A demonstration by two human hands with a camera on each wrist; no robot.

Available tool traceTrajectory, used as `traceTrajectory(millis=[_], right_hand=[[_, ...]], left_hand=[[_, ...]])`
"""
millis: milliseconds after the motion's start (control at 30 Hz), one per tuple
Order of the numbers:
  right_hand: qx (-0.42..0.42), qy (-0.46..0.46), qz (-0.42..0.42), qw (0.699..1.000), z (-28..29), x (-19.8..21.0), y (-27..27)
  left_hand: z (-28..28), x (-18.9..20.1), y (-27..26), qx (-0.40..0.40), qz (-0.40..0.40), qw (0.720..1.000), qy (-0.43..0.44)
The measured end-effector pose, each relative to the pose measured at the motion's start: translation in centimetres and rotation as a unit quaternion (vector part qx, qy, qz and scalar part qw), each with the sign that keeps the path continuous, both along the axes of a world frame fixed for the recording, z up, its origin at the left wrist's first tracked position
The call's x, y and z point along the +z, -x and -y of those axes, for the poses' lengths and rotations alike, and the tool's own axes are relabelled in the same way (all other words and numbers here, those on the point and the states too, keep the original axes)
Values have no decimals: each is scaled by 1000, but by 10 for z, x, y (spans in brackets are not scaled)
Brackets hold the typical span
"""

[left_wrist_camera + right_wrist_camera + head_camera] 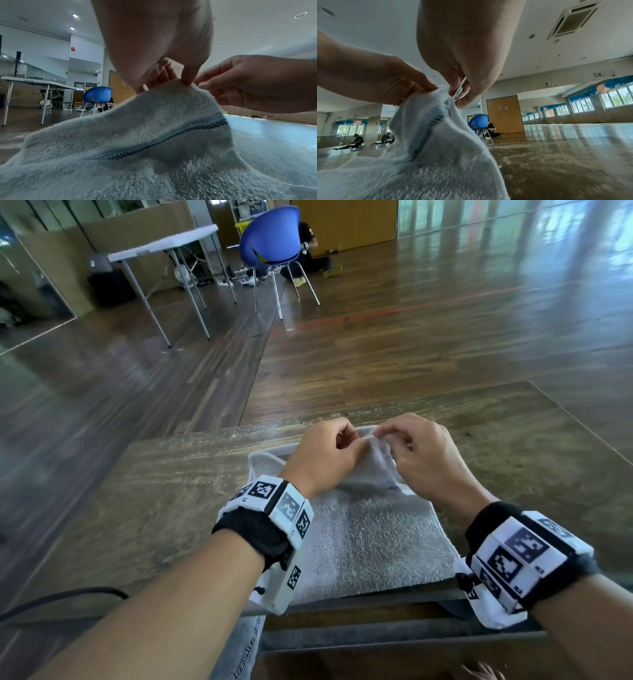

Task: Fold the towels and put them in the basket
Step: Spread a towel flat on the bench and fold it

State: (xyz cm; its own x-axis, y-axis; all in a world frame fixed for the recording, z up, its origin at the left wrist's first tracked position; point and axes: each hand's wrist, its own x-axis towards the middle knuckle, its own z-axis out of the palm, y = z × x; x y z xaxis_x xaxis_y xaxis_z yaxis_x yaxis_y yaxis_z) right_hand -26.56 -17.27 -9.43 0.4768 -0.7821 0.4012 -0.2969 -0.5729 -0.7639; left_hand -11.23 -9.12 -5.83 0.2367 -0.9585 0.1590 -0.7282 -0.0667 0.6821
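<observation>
A white terry towel (363, 539) with a blue checked stripe (164, 140) lies on the wooden table (164, 494) in front of me. Its far edge is lifted into a peak. My left hand (329, 453) pinches that raised edge between thumb and fingers, seen close in the left wrist view (187, 82). My right hand (418, 453) pinches the same edge just beside it (457, 94). Both hands nearly touch above the towel's far side. The stripe (428, 129) runs down the lifted fold. No basket is in view.
The table's far edge (376, 405) lies just beyond my hands. Beyond it is wooden floor, a blue chair (270, 237) with a person sitting on the floor behind it, and a white folding table (164, 244). A black cable (61, 597) runs at the near left.
</observation>
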Motion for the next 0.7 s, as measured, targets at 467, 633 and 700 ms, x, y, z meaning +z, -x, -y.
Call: traceTrajectory(millis=[467, 633, 700], right_hand=[[21, -86, 79, 993, 5, -3, -3], [41, -98, 92, 990, 6, -3, 0], [45, -99, 90, 990, 5, -3, 0]], left_hand=[[-1, -3, -6, 22, -21, 997, 67], [2, -4, -7, 28, -18, 995, 89], [3, -5, -6, 25, -11, 996, 90]])
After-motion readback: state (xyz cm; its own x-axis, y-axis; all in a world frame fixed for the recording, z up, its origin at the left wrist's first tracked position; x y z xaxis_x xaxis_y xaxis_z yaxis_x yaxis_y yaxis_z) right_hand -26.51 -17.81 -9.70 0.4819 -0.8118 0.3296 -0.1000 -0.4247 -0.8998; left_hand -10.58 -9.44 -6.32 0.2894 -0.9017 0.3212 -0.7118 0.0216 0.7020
